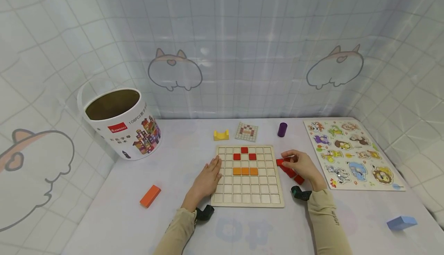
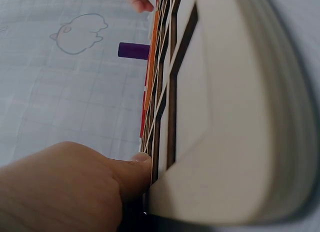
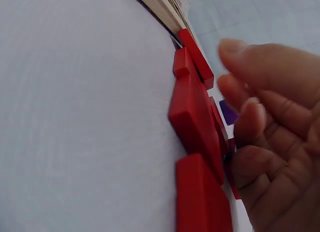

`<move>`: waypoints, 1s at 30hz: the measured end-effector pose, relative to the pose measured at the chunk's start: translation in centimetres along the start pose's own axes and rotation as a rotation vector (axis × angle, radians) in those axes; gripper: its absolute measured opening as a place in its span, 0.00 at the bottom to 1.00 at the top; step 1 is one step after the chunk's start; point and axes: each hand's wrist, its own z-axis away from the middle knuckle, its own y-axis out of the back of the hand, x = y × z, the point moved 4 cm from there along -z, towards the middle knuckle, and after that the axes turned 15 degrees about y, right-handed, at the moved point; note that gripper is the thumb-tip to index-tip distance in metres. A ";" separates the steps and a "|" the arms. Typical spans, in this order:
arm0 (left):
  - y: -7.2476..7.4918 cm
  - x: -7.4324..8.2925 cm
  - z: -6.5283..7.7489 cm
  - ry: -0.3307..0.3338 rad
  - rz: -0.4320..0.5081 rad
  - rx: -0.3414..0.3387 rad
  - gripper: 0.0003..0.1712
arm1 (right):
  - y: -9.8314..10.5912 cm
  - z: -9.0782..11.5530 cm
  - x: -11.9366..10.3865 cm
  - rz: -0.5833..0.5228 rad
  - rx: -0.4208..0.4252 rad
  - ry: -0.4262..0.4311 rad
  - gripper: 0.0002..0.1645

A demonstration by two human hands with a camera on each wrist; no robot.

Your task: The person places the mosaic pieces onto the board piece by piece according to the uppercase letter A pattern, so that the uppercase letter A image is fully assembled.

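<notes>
A wooden grid board [image 1: 245, 189] lies in front of me, with red square tiles [image 1: 244, 150] near its top and a row of orange tiles [image 1: 245, 171] below them. My left hand [image 1: 207, 177] rests on the board's left edge, fingers extended; the left wrist view shows its thumb [image 2: 135, 167] against the edge. Right of the board lies a loose group of red tiles [image 1: 299, 179], some overlapping. Over them hovers my right hand [image 1: 301, 166], its fingers bent and apart. Nothing shows between thumb and fingers in the right wrist view, where red tiles [image 3: 192, 117] lie beside them.
Behind the board are a yellow block [image 1: 221, 135], a small pattern card [image 1: 246, 132] and a purple cylinder [image 1: 282, 129]. A large bucket [image 1: 128, 139] stands back left, an orange block [image 1: 150, 196] nearer. An animal puzzle [image 1: 354, 154] and a blue block [image 1: 401, 223] lie right.
</notes>
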 end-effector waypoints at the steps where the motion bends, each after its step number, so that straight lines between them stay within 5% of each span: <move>1: 0.0 0.0 0.0 0.002 0.000 0.000 0.31 | 0.0 0.0 0.0 0.013 -0.006 0.002 0.19; 14: -0.1 0.0 -0.2 0.013 0.001 -0.004 0.31 | -0.3 -0.2 0.2 0.123 -0.014 0.032 0.15; 30: 0.1 0.1 0.1 0.007 0.009 0.003 0.30 | -0.2 -0.5 -0.9 0.078 0.009 0.012 0.17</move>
